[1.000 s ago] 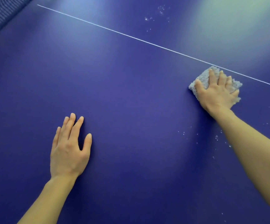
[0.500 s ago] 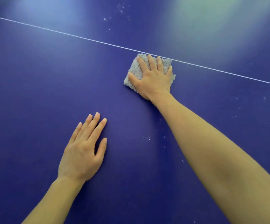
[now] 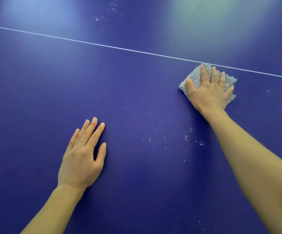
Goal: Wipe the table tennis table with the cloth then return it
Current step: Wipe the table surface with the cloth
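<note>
Across the dark blue surface (image 3: 35,98) of the table tennis table, a thin white line (image 3: 103,45) runs from the upper left down toward the right edge of the view. Small white specks (image 3: 185,137) are scattered on the blue between the two forearms. A few more lie right of the right wrist, and another loose cluster (image 3: 113,7) sits beyond the line near the top. Two pale patches of reflected light (image 3: 212,19) show on the far part, one bluish at upper left and one greenish at upper right. The right forearm crosses the lower right of the view and hides the surface beneath it.

The cloth (image 3: 194,76) lies flat on the surface at the right, just on the near side of the white line, with its far corner reaching the line. The right hand (image 3: 209,92) lies palm down on top of it, fingers straight and slightly spread, thumb stretched out toward the cloth's left edge. It presses the cloth rather than clutching it, and it covers the middle of the cloth. The left hand (image 3: 81,157) rests well apart from the cloth, nearer the person and to the left. It is flat on the bare surface, fingers straight and close together, thumb held out, holding nothing.

The cloth is light grey and fluffy, with a looped, towel-like pile. It is bunched into a rough square pad whose edges show around the hand.
</note>
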